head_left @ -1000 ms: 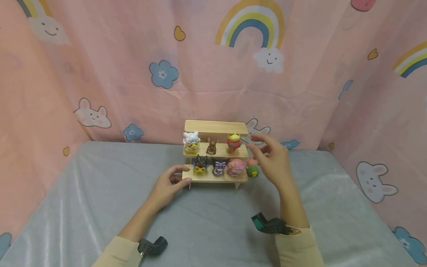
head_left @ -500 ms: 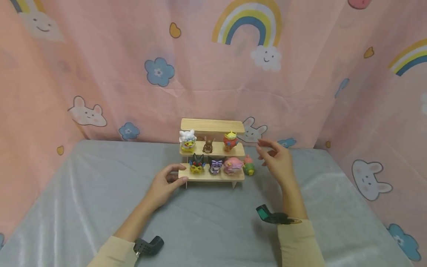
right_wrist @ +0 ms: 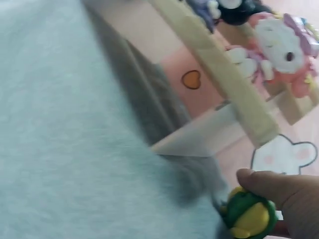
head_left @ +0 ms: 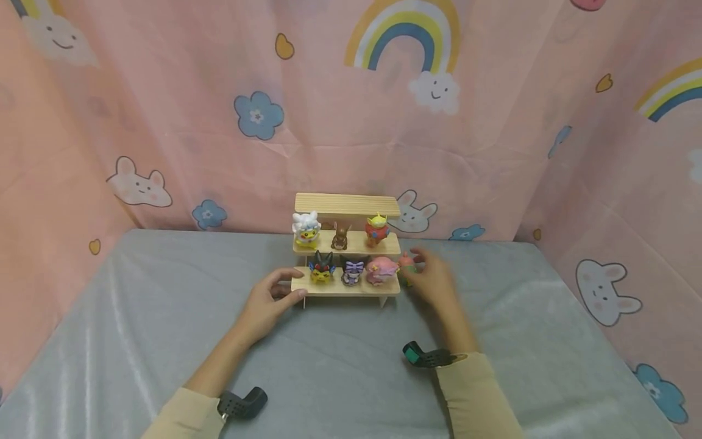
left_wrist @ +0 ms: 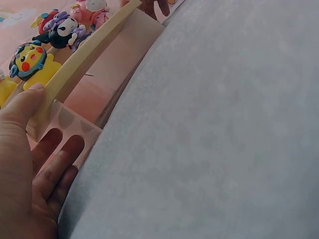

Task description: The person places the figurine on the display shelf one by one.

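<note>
A three-tier wooden display stand stands at the back of the table in the head view. My left hand grips the left end of its lowest shelf, thumb on the board and fingers underneath by the clear side panel. Just off the stand's right end, my right hand pinches a small green, yellow and pink figurine, partly hidden by the fingers. Along the lowest shelf sit a black-hooded yellow figurine, a black-and-purple figurine and a pink figurine.
On the middle shelf stand a white-hooded yellow figurine, a brown figurine and a red-and-yellow figurine. Grey cloth covers the table. A pink patterned curtain hangs close behind the stand.
My right hand first drew back to the right from the stand, then came down and left onto the green figurine and took hold of it. The left hand keeps its grip on the shelf.
</note>
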A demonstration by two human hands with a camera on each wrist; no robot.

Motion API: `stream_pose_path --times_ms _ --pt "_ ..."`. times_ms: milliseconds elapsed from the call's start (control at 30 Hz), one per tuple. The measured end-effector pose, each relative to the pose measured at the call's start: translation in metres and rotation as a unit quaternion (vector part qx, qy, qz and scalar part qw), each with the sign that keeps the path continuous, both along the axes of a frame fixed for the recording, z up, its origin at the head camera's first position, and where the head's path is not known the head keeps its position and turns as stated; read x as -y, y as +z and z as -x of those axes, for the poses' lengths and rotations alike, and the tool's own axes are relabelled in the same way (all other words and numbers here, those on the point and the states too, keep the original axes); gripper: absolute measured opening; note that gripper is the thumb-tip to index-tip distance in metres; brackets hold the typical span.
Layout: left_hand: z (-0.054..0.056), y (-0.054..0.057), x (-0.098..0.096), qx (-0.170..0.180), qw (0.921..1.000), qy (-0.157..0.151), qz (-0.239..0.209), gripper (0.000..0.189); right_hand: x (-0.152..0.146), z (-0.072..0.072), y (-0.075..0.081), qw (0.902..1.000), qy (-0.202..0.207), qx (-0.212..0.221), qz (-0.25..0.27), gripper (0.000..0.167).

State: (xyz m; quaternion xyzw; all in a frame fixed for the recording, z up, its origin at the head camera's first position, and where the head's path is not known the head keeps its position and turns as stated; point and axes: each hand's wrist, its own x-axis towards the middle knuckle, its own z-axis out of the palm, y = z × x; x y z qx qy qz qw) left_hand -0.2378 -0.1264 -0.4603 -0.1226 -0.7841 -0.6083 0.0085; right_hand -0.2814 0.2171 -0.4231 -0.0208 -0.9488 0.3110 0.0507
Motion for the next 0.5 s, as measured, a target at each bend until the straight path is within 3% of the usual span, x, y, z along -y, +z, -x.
stream_pose_path --times_ms 100,267,367,500 --pt "0.0 0.0 -0.001 -0.004 1.0 -0.002 -0.004 0.037 0.002 0.0 -0.005 0.9999 -0.008 0.01 -0.01 0.056" --pt "0.0 -0.001 -0.001 -0.007 0.9999 -0.004 -0.009 0.037 0.001 0.001 -0.013 0.9999 -0.009 -0.008 -0.01 0.054" --pt "-0.001 -0.002 -0.001 -0.004 1.0 -0.003 -0.008 0.037 0.0 0.002 -0.017 0.9997 -0.019 -0.015 0.008 0.055" --pt "-0.001 -0.001 -0.001 -0.006 0.9999 0.0 -0.009 0.037 -0.004 0.004 -0.022 0.9962 -0.045 -0.015 0.073 0.056"
